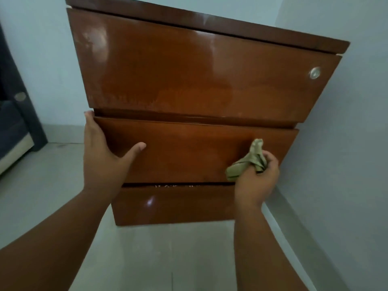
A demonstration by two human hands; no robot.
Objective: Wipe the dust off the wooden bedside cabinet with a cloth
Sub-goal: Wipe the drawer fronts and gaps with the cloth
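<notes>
One glossy wooden cabinet [189,80] with three drawer fronts is seen. One crumpled khaki cloth [247,162] is clamped in the right hand [258,177]; the left hand [102,152] is spread flat.

Pale blue-grey walls [346,143] meet in a corner, with light grey tiled floor [157,259] below. Left of that corner, dark blue furniture [14,122] with a beige base strip stands on the floor against the wall. Lighting dim, even, no window visible.
</notes>
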